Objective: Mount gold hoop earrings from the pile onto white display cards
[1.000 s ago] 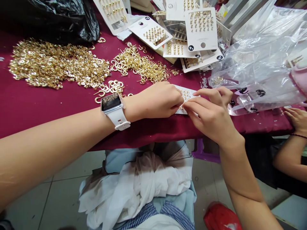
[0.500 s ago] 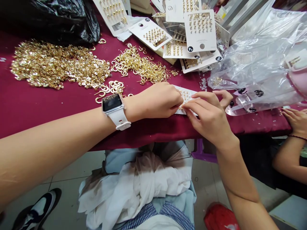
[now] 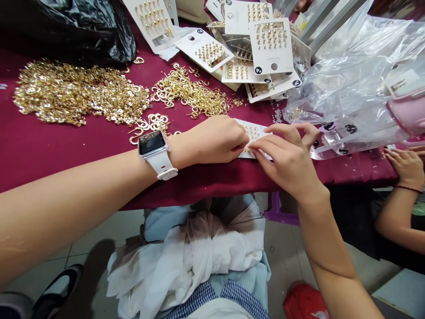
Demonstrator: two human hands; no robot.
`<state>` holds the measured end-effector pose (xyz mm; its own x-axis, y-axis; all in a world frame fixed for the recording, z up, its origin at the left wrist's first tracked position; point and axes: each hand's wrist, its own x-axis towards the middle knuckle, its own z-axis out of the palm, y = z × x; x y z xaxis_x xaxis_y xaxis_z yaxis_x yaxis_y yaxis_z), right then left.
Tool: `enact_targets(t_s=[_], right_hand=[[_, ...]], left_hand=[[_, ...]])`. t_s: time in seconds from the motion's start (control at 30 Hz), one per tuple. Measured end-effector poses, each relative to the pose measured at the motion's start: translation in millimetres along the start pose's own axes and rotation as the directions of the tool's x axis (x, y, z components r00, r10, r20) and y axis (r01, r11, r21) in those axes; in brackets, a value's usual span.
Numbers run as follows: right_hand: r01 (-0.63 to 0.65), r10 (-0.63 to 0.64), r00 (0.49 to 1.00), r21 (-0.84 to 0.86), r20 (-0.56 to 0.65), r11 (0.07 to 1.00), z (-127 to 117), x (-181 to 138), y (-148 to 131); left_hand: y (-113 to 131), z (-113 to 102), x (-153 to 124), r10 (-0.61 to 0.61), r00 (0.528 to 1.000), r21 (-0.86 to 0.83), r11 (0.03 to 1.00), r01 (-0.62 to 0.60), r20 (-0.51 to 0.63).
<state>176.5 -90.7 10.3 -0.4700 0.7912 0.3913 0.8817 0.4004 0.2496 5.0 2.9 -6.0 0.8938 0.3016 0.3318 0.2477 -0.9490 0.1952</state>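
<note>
A white earring card (image 3: 254, 129) with rows of small gold studs lies on the maroon tablecloth, near the table's front edge. My left hand (image 3: 221, 139), a white-strapped watch (image 3: 153, 144) on its wrist, is closed over the card's left side; its fingertips are hidden. From the right, my right hand (image 3: 287, 155) reaches over the card, thumb and forefinger pinched together at its lower part, close to the left fingers. What is in that pinch is too small to make out. Left of the card lie loose gold hook-shaped pieces (image 3: 192, 91).
A larger heap of small gold pieces (image 3: 79, 95) lies at left, by a black plastic bag (image 3: 66, 31). Filled earring cards (image 3: 270, 46) are piled behind. Clear plastic bags (image 3: 348, 84) crowd the right, where another person's hand (image 3: 407, 166) rests at the table edge.
The view has shifted slightly, so the things on the table appear a little further left. Both my hands stay at the card in nearly the same pose.
</note>
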Motion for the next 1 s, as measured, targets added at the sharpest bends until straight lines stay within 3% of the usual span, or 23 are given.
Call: enact_targets(t_s=[0.13, 0.33, 0.63, 1.0], right_hand=[[-0.004, 0.005, 1.0, 0.044, -0.03, 0.999, -2.3, 1.5, 6.8], [0.016, -0.016, 1.0, 0.053, 0.01, 0.998, 1.4, 2.1, 6.6], [0.055, -0.052, 0.998, 0.068, -0.048, 0.996, 0.8, 3.2, 7.4], [-0.01, 0.014, 0.999, 0.135, -0.03, 0.991, 3.7, 2.1, 6.1]], left_hand=[[2.4, -2.9, 1.2, -0.029, 0.998, 0.006, 1.0, 0.028, 0.051], [1.7, -2.5, 0.5, 0.001, 0.999, 0.01, 1.0, -0.002, 0.035], [2.9, -1.9, 0.7, -0.027, 0.999, -0.017, 0.999, 0.028, 0.035], [1.6, -2.2, 0.7, 0.006, 0.999, 0.005, 1.0, -0.006, 0.033]])
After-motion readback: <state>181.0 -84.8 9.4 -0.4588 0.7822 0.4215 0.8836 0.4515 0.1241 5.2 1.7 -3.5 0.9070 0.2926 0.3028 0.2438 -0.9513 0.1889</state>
